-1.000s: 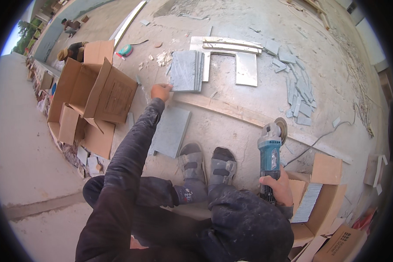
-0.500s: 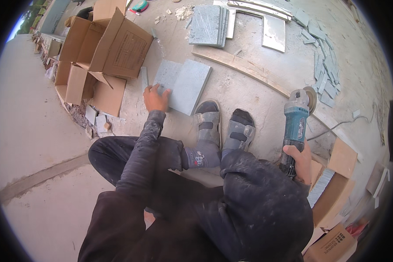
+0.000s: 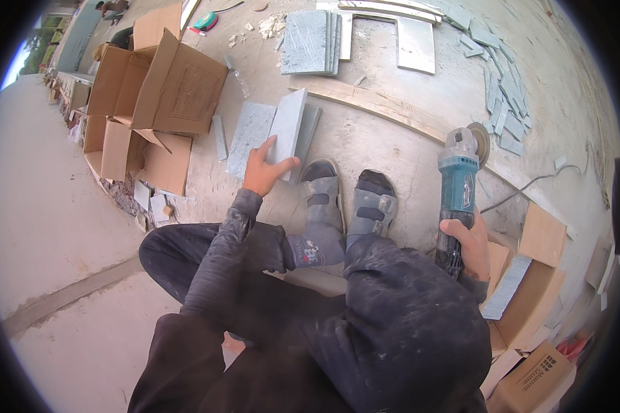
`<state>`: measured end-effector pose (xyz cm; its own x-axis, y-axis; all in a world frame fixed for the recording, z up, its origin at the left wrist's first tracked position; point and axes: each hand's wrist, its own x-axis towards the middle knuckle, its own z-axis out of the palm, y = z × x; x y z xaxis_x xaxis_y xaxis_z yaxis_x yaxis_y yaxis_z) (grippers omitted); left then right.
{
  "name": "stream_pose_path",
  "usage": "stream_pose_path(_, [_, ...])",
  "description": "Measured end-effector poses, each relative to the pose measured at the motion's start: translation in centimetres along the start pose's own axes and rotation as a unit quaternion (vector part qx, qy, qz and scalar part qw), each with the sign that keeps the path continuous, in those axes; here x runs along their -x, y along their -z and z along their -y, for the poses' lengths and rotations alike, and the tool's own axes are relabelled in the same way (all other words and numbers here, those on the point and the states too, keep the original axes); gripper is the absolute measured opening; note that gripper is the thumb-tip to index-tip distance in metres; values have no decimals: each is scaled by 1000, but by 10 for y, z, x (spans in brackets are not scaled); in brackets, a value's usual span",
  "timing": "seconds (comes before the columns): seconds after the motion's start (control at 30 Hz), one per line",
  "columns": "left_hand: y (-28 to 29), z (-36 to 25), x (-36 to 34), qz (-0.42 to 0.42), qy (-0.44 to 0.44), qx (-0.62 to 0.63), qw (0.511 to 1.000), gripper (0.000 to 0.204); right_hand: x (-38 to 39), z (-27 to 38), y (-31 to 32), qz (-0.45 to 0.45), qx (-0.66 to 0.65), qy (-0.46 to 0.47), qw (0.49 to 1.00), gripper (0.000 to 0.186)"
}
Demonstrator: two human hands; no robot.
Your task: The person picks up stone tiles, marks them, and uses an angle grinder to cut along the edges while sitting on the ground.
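My left hand point(image 3: 269, 168) grips the lower end of a grey stone tile point(image 3: 289, 124) with thumb and fingers spread around it. That tile is tilted up, and part of another grey piece shows beneath its right side. A flat tile point(image 3: 250, 134) lies on the ground just to the left. In my right hand point(image 3: 470, 241) is a teal and black angle grinder point(image 3: 457, 182), held by its black body near my right knee. Its round disc point(image 3: 481, 141) points away from me, clear of the tiles. Whether the disc spins cannot be told.
Open cardboard boxes point(image 3: 186, 89) stand at the far left, beside a narrow tile strip point(image 3: 219, 138). Beyond a wooden plank point(image 3: 372, 103) lean stacked tiles point(image 3: 306, 43). Tile offcuts point(image 3: 506, 96) lie far right; a power cord point(image 3: 530, 198) and a box of tiles point(image 3: 530, 303) are nearer.
My left hand has shifted right onto the right-hand tile, which has gone from lying flat to tilted up. The angle grinder stays in my right hand, almost unmoved.
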<state>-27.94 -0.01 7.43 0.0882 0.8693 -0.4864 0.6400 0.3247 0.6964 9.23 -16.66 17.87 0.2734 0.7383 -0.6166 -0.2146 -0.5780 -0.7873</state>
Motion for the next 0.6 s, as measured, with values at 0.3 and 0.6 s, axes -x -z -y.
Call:
stream_pose_path(0.3, [-57,-63,6,354,-12,588,727,101,1,-2,16,-17,-36,7,999,44])
stream_pose_path(0.6, [-181,-87,-50,440,49,692,571,93,6,1,35,-47,-66,-6,997,44])
